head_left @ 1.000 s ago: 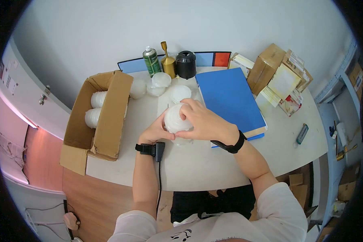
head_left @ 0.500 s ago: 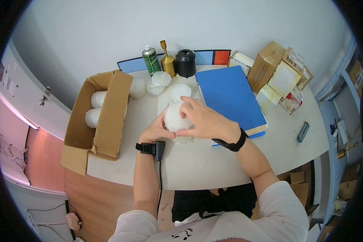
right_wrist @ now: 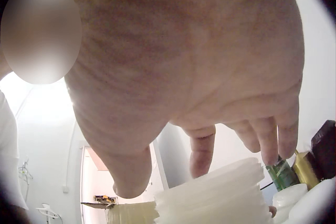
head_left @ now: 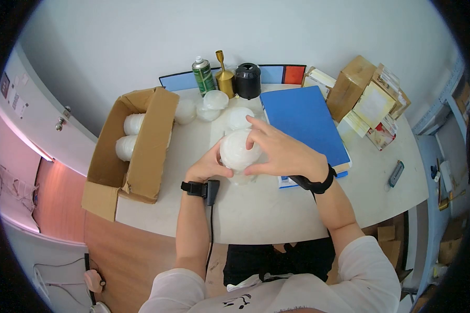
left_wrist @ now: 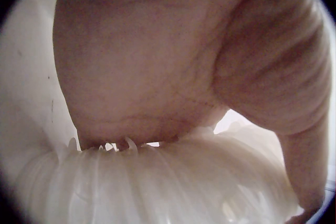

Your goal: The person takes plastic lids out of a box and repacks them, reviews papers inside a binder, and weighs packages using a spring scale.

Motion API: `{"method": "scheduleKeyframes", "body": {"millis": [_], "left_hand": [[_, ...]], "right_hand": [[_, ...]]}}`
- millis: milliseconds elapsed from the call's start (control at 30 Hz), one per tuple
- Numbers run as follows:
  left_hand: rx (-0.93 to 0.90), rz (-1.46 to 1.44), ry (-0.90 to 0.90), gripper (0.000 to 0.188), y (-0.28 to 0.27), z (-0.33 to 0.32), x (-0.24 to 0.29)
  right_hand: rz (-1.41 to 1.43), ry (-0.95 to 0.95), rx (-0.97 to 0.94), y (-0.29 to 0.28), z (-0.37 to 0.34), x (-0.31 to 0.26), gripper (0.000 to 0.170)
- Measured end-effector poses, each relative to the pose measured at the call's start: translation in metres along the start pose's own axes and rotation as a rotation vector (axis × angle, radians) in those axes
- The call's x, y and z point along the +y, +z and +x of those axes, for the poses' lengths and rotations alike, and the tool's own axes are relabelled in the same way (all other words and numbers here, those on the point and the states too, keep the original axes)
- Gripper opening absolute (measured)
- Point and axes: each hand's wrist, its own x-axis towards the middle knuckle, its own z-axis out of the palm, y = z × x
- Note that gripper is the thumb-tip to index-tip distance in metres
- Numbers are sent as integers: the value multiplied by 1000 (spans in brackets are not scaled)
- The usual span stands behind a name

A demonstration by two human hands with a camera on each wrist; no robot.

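- While the left hand (head_left: pixel 206 166) is holding the side of the white round stack (head_left: pixel 237 150), the right hand (head_left: pixel 290 151) is resting loose and open by its other side; I cannot tell if it is pressing.
- The stack is sitting between the two hands, over the white table (head_left: pixel 266 214).
- Another white pack (head_left: pixel 240 118) is lying just behind it, and more white packs (head_left: pixel 208 112) are lying farther back and to the left.
- A big blue book (head_left: pixel 305 122) is lying to the right, partly behind the right hand.
- A brown box (head_left: pixel 154 151) is standing on the left, holding white rolls (head_left: pixel 134 124).
- A green can (head_left: pixel 203 78), a gold holder (head_left: pixel 225 83) and a black pot (head_left: pixel 248 82) are standing at the back.
- The thumbs were almost meeting before; now they are leaving a gap.
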Motion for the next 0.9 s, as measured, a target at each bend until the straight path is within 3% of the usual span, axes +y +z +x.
{"method": "scheduleKeyframes", "body": {"millis": [200,267,900], "left_hand": [[0,-4,15,123,1,1,0],[-4,1,1,124,-2,1,-5],[9,-8,-2,127,0,0,-3]], "right_hand": [[-49,38,46,-11,-3,-3,50],[-121,-65,124,-9,-4,1,52],[-120,0,-10,-5,-5,-3,51]]}}
